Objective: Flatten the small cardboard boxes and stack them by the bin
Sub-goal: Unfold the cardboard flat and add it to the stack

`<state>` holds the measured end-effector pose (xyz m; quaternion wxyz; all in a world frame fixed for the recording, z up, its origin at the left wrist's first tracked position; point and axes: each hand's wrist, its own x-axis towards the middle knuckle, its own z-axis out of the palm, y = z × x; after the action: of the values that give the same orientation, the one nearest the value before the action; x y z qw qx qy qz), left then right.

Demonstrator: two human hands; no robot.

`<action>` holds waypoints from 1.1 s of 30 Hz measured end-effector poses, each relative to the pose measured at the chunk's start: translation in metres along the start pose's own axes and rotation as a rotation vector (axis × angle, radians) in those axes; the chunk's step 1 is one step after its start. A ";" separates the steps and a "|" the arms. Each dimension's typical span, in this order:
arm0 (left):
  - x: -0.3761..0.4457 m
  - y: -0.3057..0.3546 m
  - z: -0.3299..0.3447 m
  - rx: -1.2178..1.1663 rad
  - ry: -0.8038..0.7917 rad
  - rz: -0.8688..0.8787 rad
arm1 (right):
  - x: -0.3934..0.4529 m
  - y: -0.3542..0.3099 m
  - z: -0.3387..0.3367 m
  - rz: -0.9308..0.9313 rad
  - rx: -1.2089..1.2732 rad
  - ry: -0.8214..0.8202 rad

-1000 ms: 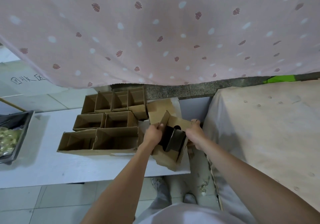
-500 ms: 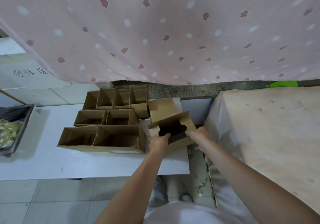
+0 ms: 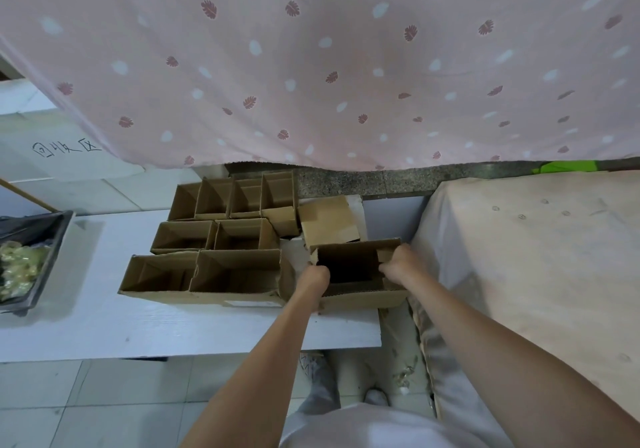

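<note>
White table [image 3: 173, 326] by the pink curtain [image 3: 311, 66]: your left hand [image 3: 313, 279] and right hand [image 3: 401, 265] now grip the box [image 3: 360, 295], turned mouth-up since a second ago, not yet flat.

Head view (only one) looks steeply down, near table [image 3: 104, 326].

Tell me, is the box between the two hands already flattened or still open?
Still open. The box shows a deep dark hollow with walls standing, while the left hand and right hand grip its opposite sides.
</note>
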<state>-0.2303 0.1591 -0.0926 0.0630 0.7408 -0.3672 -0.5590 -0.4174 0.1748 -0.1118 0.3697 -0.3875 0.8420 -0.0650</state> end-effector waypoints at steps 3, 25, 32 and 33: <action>0.002 -0.007 -0.011 -0.013 -0.077 0.109 | 0.002 0.012 -0.014 -0.071 0.213 -0.006; -0.019 -0.019 -0.021 0.294 -0.395 0.222 | -0.016 0.044 -0.058 0.287 1.144 0.030; -0.018 -0.018 -0.023 -0.335 -0.437 0.042 | -0.036 0.039 -0.066 0.204 0.967 -0.018; -0.017 -0.017 -0.025 -0.417 -0.453 0.006 | -0.038 0.039 -0.067 0.184 0.944 -0.047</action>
<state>-0.2023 0.1740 -0.0793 0.1319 0.5675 -0.2514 -0.7729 -0.4702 0.2164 -0.0575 0.5284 -0.1024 0.7427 -0.3983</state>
